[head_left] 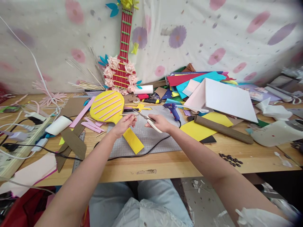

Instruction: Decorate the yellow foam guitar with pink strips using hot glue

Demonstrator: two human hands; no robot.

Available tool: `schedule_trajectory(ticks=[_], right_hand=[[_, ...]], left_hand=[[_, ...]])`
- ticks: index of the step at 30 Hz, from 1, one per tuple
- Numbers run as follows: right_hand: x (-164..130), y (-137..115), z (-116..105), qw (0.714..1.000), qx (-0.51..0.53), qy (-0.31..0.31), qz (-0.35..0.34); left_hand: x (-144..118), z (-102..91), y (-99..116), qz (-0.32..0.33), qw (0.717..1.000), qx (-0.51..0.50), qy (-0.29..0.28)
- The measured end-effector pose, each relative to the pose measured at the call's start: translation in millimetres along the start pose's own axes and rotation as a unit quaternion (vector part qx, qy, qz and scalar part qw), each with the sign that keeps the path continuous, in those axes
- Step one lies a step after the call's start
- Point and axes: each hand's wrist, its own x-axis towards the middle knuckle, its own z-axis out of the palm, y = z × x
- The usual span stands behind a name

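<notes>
My right hand (pixel 159 122) grips scissors (pixel 153 124) with white handles, their blades pointing left toward my other hand. My left hand (pixel 125 124) is closed in a pinch beside the blade tips. Something small and pale seems to be between its fingertips, too small to make out. Under and behind the left hand lies a yellow paddle shape (pixel 106 106) with slanted pink strips across its round head. Its yellow handle (pixel 133 141) extends toward me over the grey cutting mat (pixel 151 143). A blue glue gun (pixel 174 112) stands just beyond my right hand.
A red paper guitar (pixel 123 47) with pink flowers leans at the back. Coloured sheets (pixel 196 78) and a white board (pixel 228 99) are piled to the right. A black cable (pixel 151 148) crosses the mat. Pink strips (pixel 92 126) and a power strip (pixel 26 143) lie left.
</notes>
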Motion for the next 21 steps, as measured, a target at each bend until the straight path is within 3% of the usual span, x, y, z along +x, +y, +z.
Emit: schedule_trajectory(ticks=[7,11,15,18,21], right_hand=[[1.4,-4.0,2.5,0.999,-0.033,-0.004,0.012],[2.6,7.7,8.6,0.991,-0.07,0.035,0.105],[-5.3,33.9,19.9,0.945,-0.145,0.112,0.27],[-13.4,51.7,31.1,0.926,-0.198,0.165,0.276],[-17.7,60.6,39.5,0.925,-0.198,0.193,0.259]], left_hand=[[2.4,3.6,-1.4,-0.019,0.999,0.01,0.03],[3.3,1.0,1.6,0.004,0.997,0.073,0.038],[6.9,-8.7,0.7,0.025,0.975,0.191,0.113],[12.4,-14.3,-5.0,0.027,0.957,0.226,0.178],[16.9,-13.8,-8.9,0.019,0.951,0.219,0.219]])
